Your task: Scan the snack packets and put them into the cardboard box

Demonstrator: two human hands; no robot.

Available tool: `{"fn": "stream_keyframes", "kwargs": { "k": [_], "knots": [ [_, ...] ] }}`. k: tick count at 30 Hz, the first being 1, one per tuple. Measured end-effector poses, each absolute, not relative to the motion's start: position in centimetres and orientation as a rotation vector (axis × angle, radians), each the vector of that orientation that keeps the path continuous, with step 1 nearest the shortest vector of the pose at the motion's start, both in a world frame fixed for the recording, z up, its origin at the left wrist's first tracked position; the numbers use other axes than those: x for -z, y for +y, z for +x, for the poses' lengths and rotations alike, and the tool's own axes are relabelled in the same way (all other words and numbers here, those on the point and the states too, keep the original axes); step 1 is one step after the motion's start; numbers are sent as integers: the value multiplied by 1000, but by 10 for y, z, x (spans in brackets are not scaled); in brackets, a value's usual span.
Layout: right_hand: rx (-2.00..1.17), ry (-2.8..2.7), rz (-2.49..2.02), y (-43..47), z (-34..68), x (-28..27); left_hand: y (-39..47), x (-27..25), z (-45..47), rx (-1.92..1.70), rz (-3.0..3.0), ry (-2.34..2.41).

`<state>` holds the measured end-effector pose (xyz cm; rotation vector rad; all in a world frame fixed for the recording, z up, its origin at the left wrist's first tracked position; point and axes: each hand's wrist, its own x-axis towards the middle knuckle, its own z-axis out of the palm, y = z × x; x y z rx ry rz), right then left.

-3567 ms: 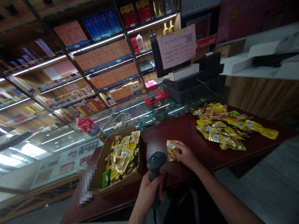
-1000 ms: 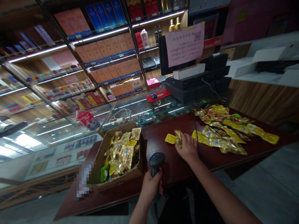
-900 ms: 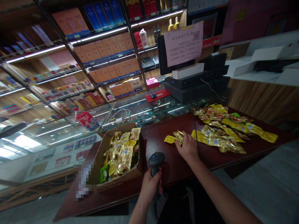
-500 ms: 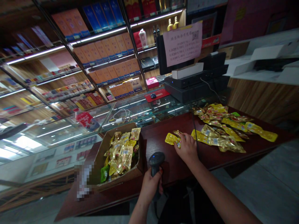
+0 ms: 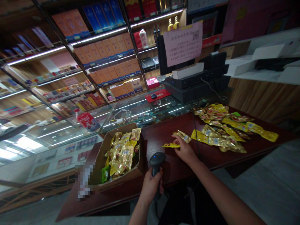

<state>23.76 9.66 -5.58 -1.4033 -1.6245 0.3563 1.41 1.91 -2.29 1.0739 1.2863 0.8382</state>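
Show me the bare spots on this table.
A broad patch of bare table lies between the box and the yellow packet, beyond the scanner. A narrower strip lies between the pile and the near edge, right of the right forearm. Crowded: inside the box, under the pile, and around the right hand.

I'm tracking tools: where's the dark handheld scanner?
Low centre in the head view: the dark scanner is in the left hand, right of the open brown cardboard box.
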Motion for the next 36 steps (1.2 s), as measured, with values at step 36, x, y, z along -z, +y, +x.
{"fn": "stream_keyframes", "kwargs": {
  "k": [36],
  "knots": [
    [-846,-1408,-1274,106,241,69,14,20,15,-822,1070,1288]
  ]
}}
